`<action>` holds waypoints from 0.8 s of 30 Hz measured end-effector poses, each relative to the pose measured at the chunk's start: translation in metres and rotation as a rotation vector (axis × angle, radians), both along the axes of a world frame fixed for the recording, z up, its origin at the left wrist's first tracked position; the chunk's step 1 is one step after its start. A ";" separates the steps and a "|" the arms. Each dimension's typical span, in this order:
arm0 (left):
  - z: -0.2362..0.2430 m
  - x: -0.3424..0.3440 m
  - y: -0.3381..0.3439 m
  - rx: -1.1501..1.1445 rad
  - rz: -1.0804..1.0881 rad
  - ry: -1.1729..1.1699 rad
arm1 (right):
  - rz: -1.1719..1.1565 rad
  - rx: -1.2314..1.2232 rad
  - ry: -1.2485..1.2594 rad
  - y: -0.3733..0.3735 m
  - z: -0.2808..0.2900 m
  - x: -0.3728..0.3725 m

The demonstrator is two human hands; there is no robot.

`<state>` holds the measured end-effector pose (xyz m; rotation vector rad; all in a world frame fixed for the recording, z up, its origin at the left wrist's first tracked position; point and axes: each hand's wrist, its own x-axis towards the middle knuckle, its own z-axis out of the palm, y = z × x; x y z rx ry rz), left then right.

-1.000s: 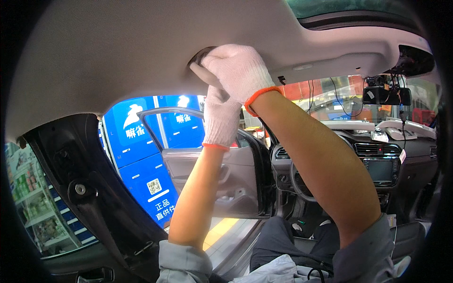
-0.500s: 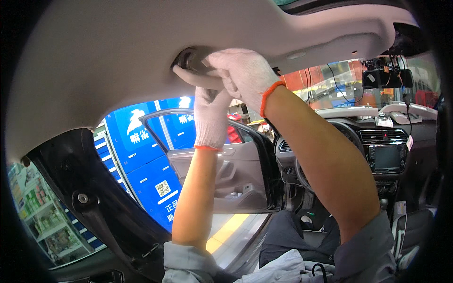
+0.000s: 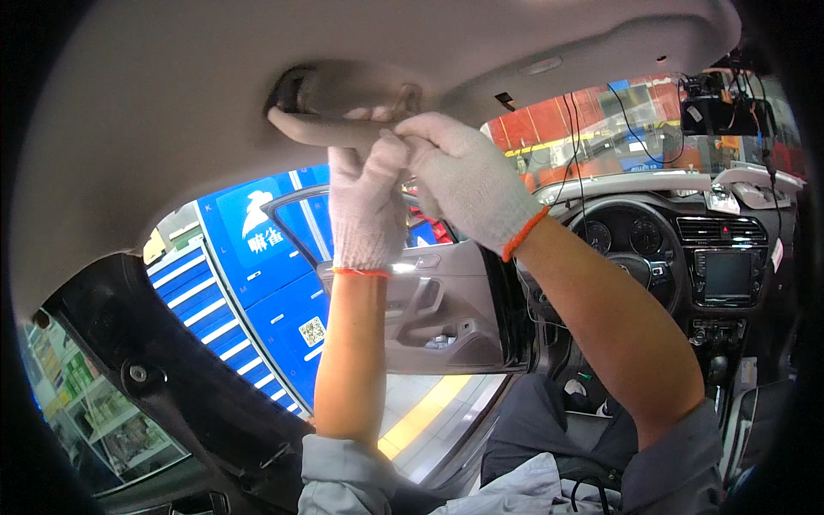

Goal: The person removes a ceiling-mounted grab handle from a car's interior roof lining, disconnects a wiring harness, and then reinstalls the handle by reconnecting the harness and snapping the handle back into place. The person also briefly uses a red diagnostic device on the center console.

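A grey grab handle (image 3: 313, 127) hangs at the headliner (image 3: 180, 94), with a dark recess at its left end and a mounting point behind its right part. My left hand (image 3: 365, 202), in a white knit glove with an orange cuff, is raised just below the handle, fingers bent and pressed together near its right end. My right hand (image 3: 463, 180), gloved alike, is closed at that same end, beside the left. What exactly the fingertips of each hand grip is hidden.
An open car door (image 3: 433, 318) stands beyond blue-cabinet (image 3: 223, 300) views at left. The steering wheel (image 3: 674, 266), dashboard screen (image 3: 726, 276) and mirror with hanging cables (image 3: 725, 116) are at right. A black pillar trim (image 3: 129, 318) runs down the left. My legs (image 3: 524, 421) are below.
My right hand has moved down and right from the top of the handle, uncovering more of it and its recess. My left hand has shifted slightly left in view as the camera turned.
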<state>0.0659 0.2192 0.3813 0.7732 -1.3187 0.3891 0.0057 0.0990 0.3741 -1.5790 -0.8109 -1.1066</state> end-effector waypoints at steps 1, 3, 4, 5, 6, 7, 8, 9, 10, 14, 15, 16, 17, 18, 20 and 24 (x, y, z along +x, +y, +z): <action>0.000 -0.001 0.001 -0.001 0.040 0.033 | -0.020 -0.001 -0.027 0.001 -0.003 -0.001; -0.001 -0.003 0.002 -0.015 0.040 0.035 | 0.156 -0.015 0.064 -0.003 -0.007 -0.006; -0.001 -0.005 0.003 -0.003 0.067 0.012 | 0.271 -0.019 0.164 -0.008 -0.009 -0.010; -0.001 -0.006 0.004 0.002 0.106 0.023 | 0.382 -0.017 0.249 -0.012 -0.011 -0.013; -0.001 -0.007 0.004 0.020 0.070 -0.028 | 0.431 -0.008 0.279 -0.011 -0.011 -0.013; -0.001 -0.007 0.004 0.003 0.083 -0.015 | 0.476 0.006 0.292 -0.011 -0.011 -0.013; -0.002 -0.008 0.004 -0.012 0.097 -0.001 | 0.510 0.026 0.313 -0.010 -0.011 -0.012; -0.002 -0.008 0.004 -0.024 0.110 0.012 | 0.466 0.034 0.275 -0.009 -0.011 -0.010; -0.001 -0.008 0.005 -0.005 0.128 0.007 | 0.412 0.045 0.245 -0.006 -0.011 -0.009; 0.000 -0.004 0.008 0.004 0.121 -0.034 | 0.467 0.077 0.249 -0.004 -0.009 -0.004; 0.001 -0.002 0.008 -0.008 0.139 -0.028 | 0.472 0.106 0.244 -0.004 -0.009 -0.003; 0.003 -0.001 0.010 -0.015 0.149 -0.038 | 0.506 0.106 0.246 -0.004 -0.009 -0.003; 0.004 0.000 0.010 -0.030 0.177 -0.020 | 0.511 0.128 0.248 -0.007 -0.009 -0.003; 0.004 0.001 0.010 -0.029 0.199 -0.039 | 0.548 0.128 0.219 -0.007 -0.010 -0.002; 0.003 0.000 0.010 -0.036 0.257 -0.085 | 0.551 0.136 0.244 -0.012 -0.010 0.002; 0.001 -0.004 0.004 -0.086 0.314 -0.048 | 0.487 0.194 0.198 -0.026 -0.008 0.017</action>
